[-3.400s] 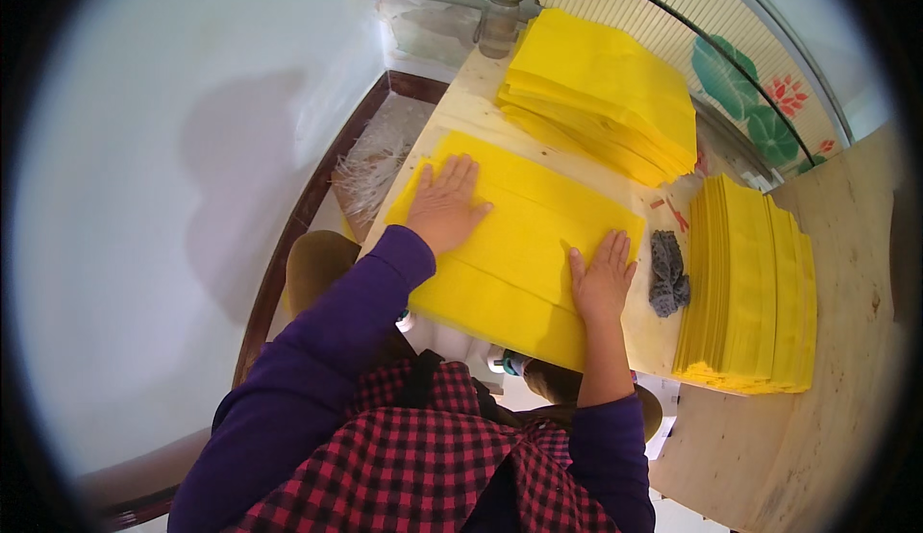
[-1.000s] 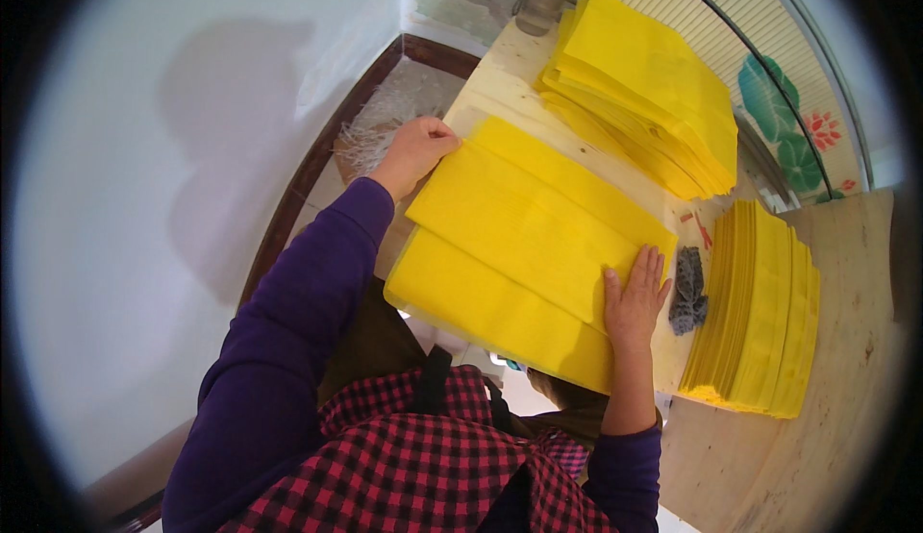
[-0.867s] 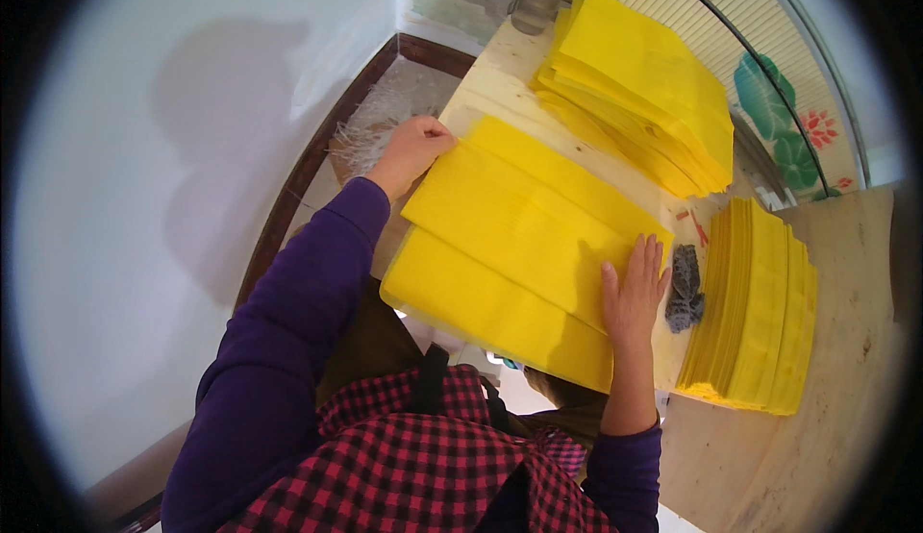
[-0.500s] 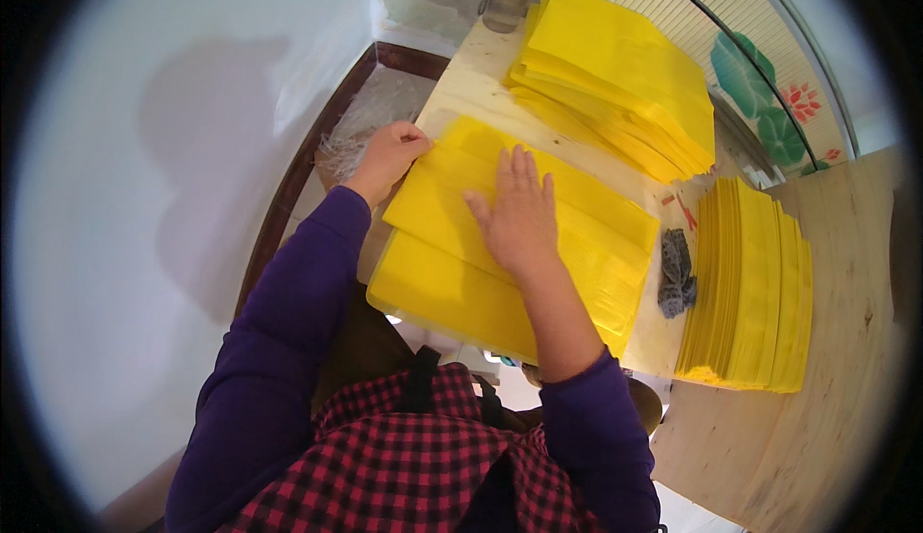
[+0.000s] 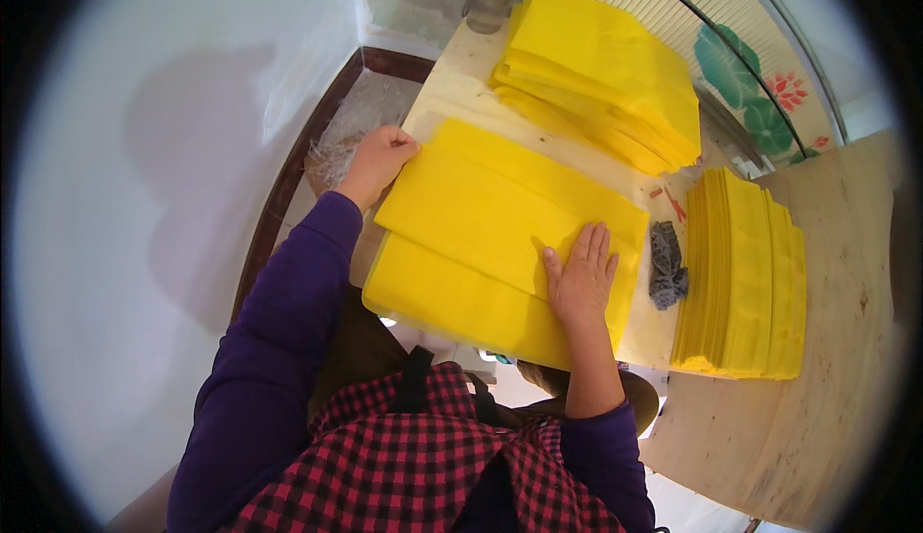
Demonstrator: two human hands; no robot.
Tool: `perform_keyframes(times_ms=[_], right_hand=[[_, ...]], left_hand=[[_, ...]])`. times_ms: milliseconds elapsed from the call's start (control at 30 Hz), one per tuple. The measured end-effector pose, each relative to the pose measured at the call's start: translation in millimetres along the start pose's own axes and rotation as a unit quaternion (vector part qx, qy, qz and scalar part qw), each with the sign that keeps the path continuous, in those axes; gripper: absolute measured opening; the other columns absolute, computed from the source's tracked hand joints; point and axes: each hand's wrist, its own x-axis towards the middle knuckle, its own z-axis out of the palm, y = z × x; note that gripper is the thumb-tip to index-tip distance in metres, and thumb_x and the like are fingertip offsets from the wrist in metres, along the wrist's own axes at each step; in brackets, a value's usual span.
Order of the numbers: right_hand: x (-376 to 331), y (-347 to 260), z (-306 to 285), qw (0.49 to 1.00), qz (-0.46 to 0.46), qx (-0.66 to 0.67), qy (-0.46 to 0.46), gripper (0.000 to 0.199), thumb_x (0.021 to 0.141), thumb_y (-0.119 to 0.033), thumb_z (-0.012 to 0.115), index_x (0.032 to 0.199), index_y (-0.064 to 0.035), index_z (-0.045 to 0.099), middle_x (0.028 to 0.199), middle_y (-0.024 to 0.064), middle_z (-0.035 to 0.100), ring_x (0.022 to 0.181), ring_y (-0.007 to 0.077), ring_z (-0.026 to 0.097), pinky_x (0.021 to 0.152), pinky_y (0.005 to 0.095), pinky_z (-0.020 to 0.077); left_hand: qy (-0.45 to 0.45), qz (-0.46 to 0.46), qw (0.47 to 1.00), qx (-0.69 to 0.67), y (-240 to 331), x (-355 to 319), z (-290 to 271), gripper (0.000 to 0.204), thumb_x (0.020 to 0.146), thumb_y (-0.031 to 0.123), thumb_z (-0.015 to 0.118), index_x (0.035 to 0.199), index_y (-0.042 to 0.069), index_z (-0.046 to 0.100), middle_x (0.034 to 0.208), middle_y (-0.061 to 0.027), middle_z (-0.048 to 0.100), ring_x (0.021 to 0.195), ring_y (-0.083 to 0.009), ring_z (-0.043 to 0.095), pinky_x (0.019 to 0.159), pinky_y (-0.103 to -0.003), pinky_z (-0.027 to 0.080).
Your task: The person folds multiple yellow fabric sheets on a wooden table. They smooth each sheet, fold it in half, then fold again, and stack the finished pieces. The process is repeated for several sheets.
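Note:
A large folded yellow sheet (image 5: pixel 481 230) lies across the wooden table (image 5: pixel 817 418) in front of me. My left hand (image 5: pixel 377 160) grips the sheet's far left edge, fingers curled around it. Flat on the sheet's right part rests my right hand (image 5: pixel 581 278), palm down with the fingers together and pointing away from me.
A thick pile of yellow sheets (image 5: pixel 601 76) lies at the back of the table. A neat stack of folded yellow sheets (image 5: pixel 745 278) stands to the right. A small dark grey cloth (image 5: pixel 665 266) lies between that stack and my sheet. White wall and floor are at the left.
My right hand slid from the middle of the sheet rightward toward its right edge. The left hand stayed at the left edge.

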Motion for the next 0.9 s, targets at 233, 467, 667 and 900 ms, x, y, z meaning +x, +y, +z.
perform_keyframes(times_ms=[233,467,667,900], right_hand=[[-1.7,-0.1,2.6,1.0,0.009,0.008,0.006,0.089,0.093,-0.062,0.037,0.147,0.0069,0.02,0.155,0.0239,0.016,0.146,0.0327,0.012,0.117,0.0491,0.0069],[-1.7,1.5,5.1,0.999,-0.018,-0.014,0.033,0.077,0.096,-0.051,0.037,0.145,0.0068,0.024,0.154,0.0246,0.019,0.145,0.0346,0.015,0.116,0.0508,0.0107],[-1.3,9.8,12.5,0.999,-0.019,0.027,0.042,0.07,0.098,-0.045,0.034,0.146,0.0062,0.024,0.155,0.0247,0.018,0.145,0.0353,0.015,0.116,0.0515,0.0116],[0.2,6.3,9.9,0.999,-0.004,0.034,0.013,0.073,0.098,-0.047,0.035,0.148,0.0038,0.02,0.157,0.0209,0.014,0.146,0.031,0.011,0.117,0.0483,0.008]], left_hand=[[0.057,0.257,0.937,0.228,51.5,-22.9,6.7,0.029,0.087,0.014,0.063,0.113,0.001,0.061,0.117,-0.0185,0.061,0.111,-0.0338,0.055,0.096,-0.039,0.043],[-0.194,0.253,0.862,0.394,77.4,-101.9,165.3,0.065,0.098,0.047,0.033,0.142,0.0,0.038,0.152,-0.018,0.031,0.143,-0.0292,0.024,0.116,-0.049,0.016],[-0.148,0.203,0.822,0.511,58.2,-96.2,153.7,0.067,0.098,0.047,0.034,0.146,0.001,0.03,0.155,-0.0151,0.025,0.145,-0.0258,0.018,0.117,-0.046,0.011],[-0.057,0.124,0.816,0.562,35.4,-58.0,73.4,0.069,0.098,0.047,0.035,0.15,0.003,0.021,0.158,-0.0121,0.017,0.147,-0.0242,0.013,0.117,-0.048,0.008]])
